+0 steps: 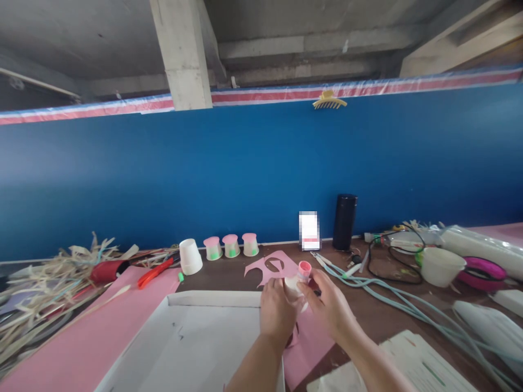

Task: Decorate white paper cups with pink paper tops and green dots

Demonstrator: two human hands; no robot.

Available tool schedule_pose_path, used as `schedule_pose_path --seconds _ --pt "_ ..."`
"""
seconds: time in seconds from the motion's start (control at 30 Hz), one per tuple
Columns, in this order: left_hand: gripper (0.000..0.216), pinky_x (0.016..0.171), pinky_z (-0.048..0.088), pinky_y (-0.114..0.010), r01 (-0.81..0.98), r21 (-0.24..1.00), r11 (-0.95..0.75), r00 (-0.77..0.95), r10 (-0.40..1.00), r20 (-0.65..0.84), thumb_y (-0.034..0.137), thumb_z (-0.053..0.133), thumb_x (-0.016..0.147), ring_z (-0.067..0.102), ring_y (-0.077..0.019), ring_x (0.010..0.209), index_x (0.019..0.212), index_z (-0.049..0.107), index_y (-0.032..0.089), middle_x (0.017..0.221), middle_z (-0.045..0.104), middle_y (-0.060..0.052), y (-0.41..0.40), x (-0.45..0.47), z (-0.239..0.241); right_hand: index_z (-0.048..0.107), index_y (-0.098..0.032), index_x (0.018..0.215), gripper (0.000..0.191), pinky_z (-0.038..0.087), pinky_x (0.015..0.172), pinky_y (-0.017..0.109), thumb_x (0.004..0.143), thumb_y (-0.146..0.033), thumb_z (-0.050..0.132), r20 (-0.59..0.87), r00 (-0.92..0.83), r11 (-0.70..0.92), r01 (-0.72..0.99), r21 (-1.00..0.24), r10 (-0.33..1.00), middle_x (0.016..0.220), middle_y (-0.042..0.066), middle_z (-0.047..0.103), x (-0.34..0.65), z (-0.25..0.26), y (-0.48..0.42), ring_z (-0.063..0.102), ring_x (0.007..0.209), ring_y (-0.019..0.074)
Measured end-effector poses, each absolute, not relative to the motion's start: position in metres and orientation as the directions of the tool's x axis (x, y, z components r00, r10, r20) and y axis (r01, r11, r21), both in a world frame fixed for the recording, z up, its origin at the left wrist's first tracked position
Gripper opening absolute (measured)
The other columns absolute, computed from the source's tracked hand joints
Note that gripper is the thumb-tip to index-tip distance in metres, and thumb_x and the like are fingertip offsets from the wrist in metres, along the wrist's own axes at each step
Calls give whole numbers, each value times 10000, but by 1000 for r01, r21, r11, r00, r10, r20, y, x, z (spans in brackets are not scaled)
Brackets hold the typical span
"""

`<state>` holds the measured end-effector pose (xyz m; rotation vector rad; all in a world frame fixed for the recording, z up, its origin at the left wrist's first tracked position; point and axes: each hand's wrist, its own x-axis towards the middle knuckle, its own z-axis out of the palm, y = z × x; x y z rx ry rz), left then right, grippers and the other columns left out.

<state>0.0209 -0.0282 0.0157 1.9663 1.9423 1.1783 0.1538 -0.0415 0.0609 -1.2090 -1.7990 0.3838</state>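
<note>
Held over the brown worktable (229,275), between a white tray (204,337) and pink paper sheet (308,340): a small white paper cup (293,286) with a pink cap (304,267). Gripped around its body by the left hand (277,314), fingers curled; pinched near the cap by the right hand (329,307). Stood farther back along the blue wall: three pink-topped cups (231,246), an upturned white cup (190,256), red pliers (155,273), a black flask (344,221).

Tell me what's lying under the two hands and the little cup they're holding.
Under the left hand, right hand and small white cup with its pink top lies a cut pink sheet on the brown table. The hands cover the sheet's middle.
</note>
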Motion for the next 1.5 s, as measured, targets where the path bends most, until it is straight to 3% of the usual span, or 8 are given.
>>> schedule_pose_path --seconds 0.27,0.47,0.7,1.0,1.27,1.5 --pt "226 857 433 -369 813 567 -135 -150 891 428 281 598 789 593 -256 923 976 610 156 947 630 -96 -30 26 16 594 -208 963 220 490 697 282 895 -392 495 518 -85 471 560 -682 851 904 53 683 149 61 -43 644 795 200" --pt "358 915 413 -376 789 587 -182 -78 918 389 248 621 739 580 -269 1010 1089 604 173 1037 644 -103 -33 23 22 590 -213 919 225 487 688 296 903 -405 476 515 -73 456 582 -673 854 852 50 677 152 58 -38 646 779 210" --pt "308 770 452 -300 679 686 -261 25 942 334 168 565 750 635 -211 865 1050 603 222 970 703 -48 -34 17 25 597 -208 1028 259 484 720 298 895 -406 496 460 -98 439 524 -730 882 931 48 686 152 61 -40 641 795 200" --pt "297 833 447 -341 771 592 -236 38 944 327 170 586 755 625 -243 933 1050 616 194 1016 695 -88 -32 21 20 620 -216 985 249 465 658 294 893 -408 492 435 -55 390 554 -735 899 908 43 701 142 62 -37 639 755 206" --pt "264 814 437 -333 770 592 -239 21 936 351 193 563 759 622 -246 925 1018 611 188 991 697 -95 -32 22 18 625 -223 966 262 442 605 286 876 -443 515 468 5 372 598 -710 884 858 36 707 141 55 -23 638 718 212" --pt "273 835 429 -340 781 582 -228 29 943 330 213 584 738 610 -254 951 1008 601 174 1008 687 -100 -32 22 19 634 -216 927 263 456 703 300 884 -443 507 520 -27 422 620 -661 853 919 47 693 140 57 -17 635 842 224"
